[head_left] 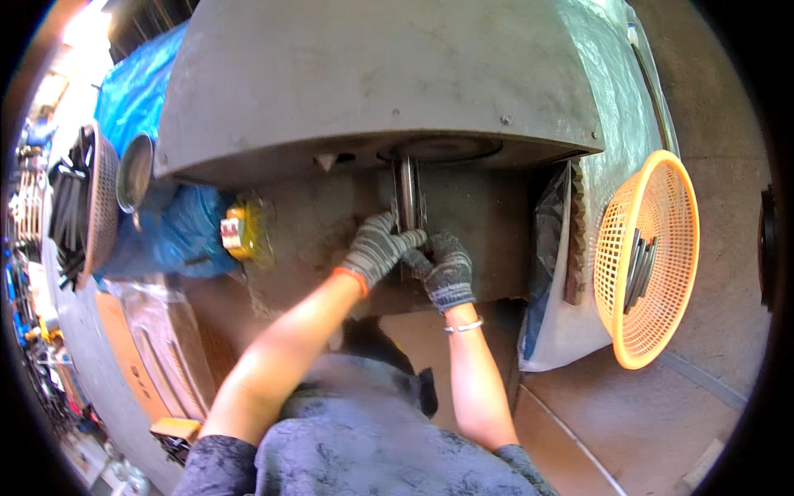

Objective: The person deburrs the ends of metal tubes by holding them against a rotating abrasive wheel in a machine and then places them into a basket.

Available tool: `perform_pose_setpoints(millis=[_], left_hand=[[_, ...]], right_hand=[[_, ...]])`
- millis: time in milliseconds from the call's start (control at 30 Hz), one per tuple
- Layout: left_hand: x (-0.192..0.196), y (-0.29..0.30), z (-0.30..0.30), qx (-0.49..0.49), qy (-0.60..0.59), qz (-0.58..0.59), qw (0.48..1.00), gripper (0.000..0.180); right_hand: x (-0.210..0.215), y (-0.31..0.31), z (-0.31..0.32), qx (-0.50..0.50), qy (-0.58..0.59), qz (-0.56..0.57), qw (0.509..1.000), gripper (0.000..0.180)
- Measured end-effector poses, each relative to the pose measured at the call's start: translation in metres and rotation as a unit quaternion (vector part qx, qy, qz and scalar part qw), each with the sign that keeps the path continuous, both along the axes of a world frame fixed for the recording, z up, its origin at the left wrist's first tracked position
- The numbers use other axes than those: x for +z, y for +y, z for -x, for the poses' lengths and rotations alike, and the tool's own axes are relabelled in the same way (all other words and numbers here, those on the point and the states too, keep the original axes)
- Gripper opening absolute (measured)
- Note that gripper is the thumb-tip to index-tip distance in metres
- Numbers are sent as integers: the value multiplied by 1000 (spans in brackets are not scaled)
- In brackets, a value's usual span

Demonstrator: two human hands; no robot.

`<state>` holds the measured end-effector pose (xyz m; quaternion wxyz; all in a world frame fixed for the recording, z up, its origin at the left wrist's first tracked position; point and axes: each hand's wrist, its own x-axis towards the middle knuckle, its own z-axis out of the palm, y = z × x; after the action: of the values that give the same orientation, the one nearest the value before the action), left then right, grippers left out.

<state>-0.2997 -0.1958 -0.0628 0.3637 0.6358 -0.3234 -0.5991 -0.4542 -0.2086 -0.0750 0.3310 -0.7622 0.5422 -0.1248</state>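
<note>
A shiny metal rod point(407, 190) lies between narrow side guides, its far end under the grey machine housing beside a dark round disc point(440, 149). At the rod's near end, my left hand point(380, 248), in a grey striped knit glove with an orange cuff, has its fingers closed. Close on the right, my right hand point(449, 269), gloved alike, has its fingers bent together by the same end. Whatever lies between the right fingers is hidden by the gloves.
An orange plastic basket point(653, 331) with several dark rods point(639, 269) stands at the right. A toothed bar point(575, 248) is nearer the machine. To the left are a yellow package point(240, 231), blue plastic sheeting point(178, 236), a basket of black pieces point(101, 207) and a cardboard box point(128, 347).
</note>
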Motion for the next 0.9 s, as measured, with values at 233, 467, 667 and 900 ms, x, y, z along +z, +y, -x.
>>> perform_pose_setpoints(millis=[233,467,667,900], left_hand=[[-1,1,0,-63,-164,-11,984,49],[0,1,0,-34,-85,-8,996,60],[3,1,-1,-29,-98,-24,994,59],[-12,2,-1,-45,-114,-9,992,53]], right_hand=[[-11,0,8,-4,-79,-28,996,31],[-10,-1,12,-6,-116,-56,992,31],[5,-4,3,-13,-53,-101,993,30],[-10,0,8,-29,-97,-85,991,30]])
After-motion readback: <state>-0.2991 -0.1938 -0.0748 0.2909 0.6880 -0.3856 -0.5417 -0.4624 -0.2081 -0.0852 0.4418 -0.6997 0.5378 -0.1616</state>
